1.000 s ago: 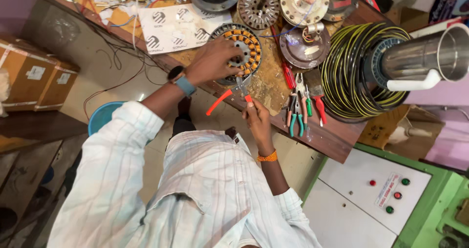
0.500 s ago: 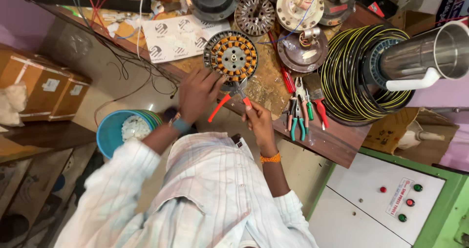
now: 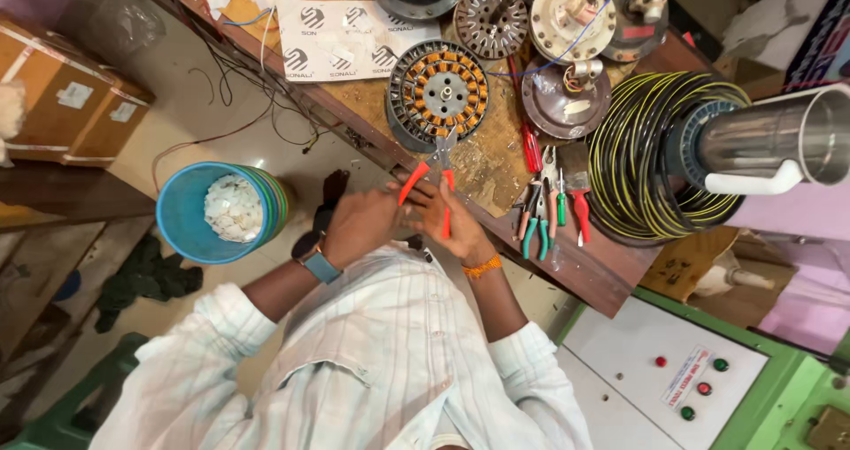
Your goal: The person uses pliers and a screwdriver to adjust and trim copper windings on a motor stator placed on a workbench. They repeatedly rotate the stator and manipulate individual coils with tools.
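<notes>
The left hand (image 3: pixel 359 224), which was resting on the wound motor core (image 3: pixel 438 91) a second ago, is now coming back beside the right hand (image 3: pixel 452 224). Both are closing around the red-handled pliers (image 3: pixel 434 180) at the near bench edge, so the work is moving from the core to the tool. Further left, two brown cartons (image 3: pixel 66 100) with pale labels are standing; a white printed sheet (image 3: pixel 350 38) is lying beyond.

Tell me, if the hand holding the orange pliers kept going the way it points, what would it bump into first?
Probably the round motor stator with copper coils. The right hand points the orange-handled pliers toward it across the workbench, and the tips already look very close, though depth is hard to judge.
</notes>
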